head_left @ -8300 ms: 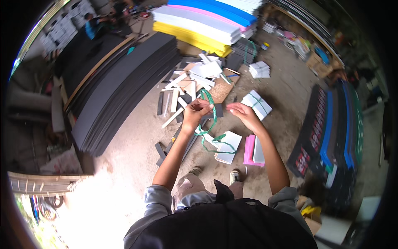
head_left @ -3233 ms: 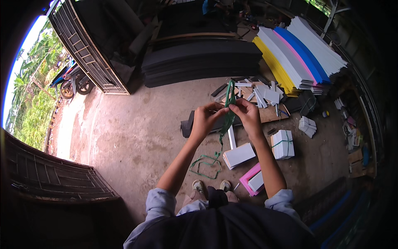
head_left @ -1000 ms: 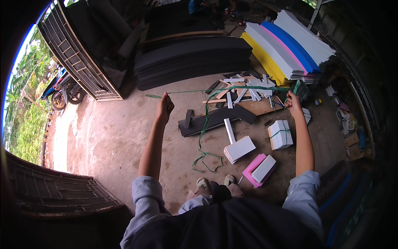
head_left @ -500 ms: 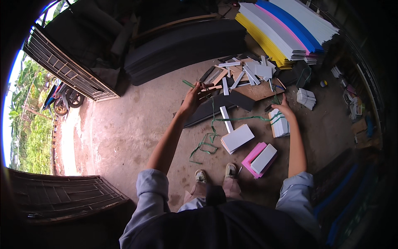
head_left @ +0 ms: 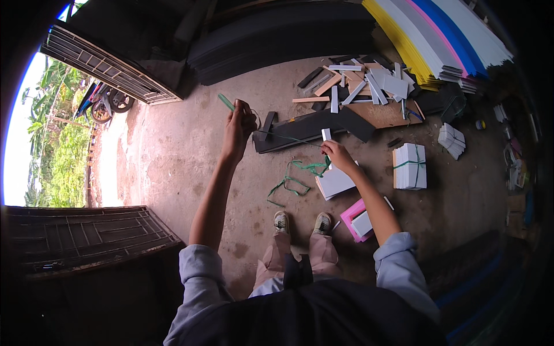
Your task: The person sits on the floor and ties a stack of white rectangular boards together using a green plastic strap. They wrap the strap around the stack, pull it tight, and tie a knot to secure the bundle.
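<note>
My left hand is raised out ahead and closed, with a slim green piece sticking out past the fingers; its kind is unclear. A thin green string stretches almost straight from this hand to my right hand. The right fingers pinch the string, and a crumpled tail of it trails below onto the floor. Right of that hand, a block of white foam boards stands wrapped with green string. Under my right hand and forearm lie a white board stack and a pink-and-white stack.
Offcuts are heaped on the floor ahead, beside long black boards. Tall coloured sheet stacks stand at the far right. Another tied white bundle lies right. An open gate and a motorcycle are at left.
My right hand has left the tied white block and moved left, now pinching the string. The left hand has shifted left and slightly up. My view has turned a little.
</note>
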`<state>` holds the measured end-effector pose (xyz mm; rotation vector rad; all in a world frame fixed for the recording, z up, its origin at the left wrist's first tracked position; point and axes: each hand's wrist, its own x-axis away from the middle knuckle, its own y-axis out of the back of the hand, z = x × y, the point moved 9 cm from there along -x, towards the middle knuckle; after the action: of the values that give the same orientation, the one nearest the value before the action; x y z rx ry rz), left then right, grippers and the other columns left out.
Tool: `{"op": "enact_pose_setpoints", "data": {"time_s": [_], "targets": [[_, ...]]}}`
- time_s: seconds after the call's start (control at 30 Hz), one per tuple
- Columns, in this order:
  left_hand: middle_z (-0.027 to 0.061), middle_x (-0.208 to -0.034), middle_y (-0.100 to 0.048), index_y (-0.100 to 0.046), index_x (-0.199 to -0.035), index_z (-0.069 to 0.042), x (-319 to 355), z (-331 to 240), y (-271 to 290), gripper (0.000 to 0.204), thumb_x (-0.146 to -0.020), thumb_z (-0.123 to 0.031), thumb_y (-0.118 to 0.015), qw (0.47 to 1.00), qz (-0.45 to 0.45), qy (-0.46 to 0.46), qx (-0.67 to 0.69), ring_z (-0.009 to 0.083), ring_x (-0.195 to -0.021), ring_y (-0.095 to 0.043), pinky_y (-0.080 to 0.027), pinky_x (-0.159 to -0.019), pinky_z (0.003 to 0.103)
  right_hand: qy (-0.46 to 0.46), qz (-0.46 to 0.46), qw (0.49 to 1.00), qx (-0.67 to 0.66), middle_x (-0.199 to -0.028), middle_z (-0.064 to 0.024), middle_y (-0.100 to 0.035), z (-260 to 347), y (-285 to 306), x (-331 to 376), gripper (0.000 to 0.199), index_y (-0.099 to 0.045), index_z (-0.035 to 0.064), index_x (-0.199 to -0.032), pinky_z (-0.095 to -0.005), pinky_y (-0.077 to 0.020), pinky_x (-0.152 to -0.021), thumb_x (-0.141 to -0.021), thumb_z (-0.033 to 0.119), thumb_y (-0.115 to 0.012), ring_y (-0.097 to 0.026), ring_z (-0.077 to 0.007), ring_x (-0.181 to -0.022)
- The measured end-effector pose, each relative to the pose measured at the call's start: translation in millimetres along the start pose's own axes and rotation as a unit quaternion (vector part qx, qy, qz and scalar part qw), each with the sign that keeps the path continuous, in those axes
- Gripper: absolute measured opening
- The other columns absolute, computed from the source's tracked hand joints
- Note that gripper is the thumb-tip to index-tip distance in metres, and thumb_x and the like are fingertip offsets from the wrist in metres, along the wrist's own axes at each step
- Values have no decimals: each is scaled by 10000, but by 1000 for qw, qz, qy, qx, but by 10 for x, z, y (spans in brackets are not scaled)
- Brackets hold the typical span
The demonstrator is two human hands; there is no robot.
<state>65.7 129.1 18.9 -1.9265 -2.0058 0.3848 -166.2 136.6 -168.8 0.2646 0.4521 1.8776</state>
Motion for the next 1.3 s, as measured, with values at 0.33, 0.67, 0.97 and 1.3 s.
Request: {"op": "enact_pose_setpoints", "data": {"time_s": [0.33,0.67,0.97,1.3], "targets": [[-46,-589,-351,-473,-742,-57,312,700,1253,297,-931,-276,-407,955,-128,-55,-260,36,-519,-284,-242,-462,212,41,27,968,246,-856,-13,-561,-195,286,-110,136,-594,86,-851,-370,-355,-788,-784,203,-577,-527,-211,-820],[98,-943,-596,-504,-1117,-24,189,3212,2952,404,-867,-342,-509,930,-90,239,-266,192,-934,-553,-410,-828,285,-149,-128,975,-101,-718,-33,-596,-1842,-408,181,142,-577,20,-943,-224,-432,-535,-809,60,-554,-550,-81,-574],[132,-1261,-308,-250,-1307,-111,-383,4209,2686,974,-502,-133,-799,793,-29,-162,-587,314,-1170,-290,-247,-970,415,-151,-147,962,-173,-712,-30,-602,-3112,-1486,-127,147,-545,12,-876,-198,-413,-568,-798,121,-604,-533,-60,-619],[67,-843,-629,-567,-1051,-39,-956,5480,2093,355,-806,-291,-613,905,232,-53,-353,159,-907,-586,-431,-826,322,-72,-94,976,-184,-736,-25,-562,-3708,-2077,-710,162,-556,0,-901,-202,-414,-567,-799,116,-606,-502,-63,-612]]}}
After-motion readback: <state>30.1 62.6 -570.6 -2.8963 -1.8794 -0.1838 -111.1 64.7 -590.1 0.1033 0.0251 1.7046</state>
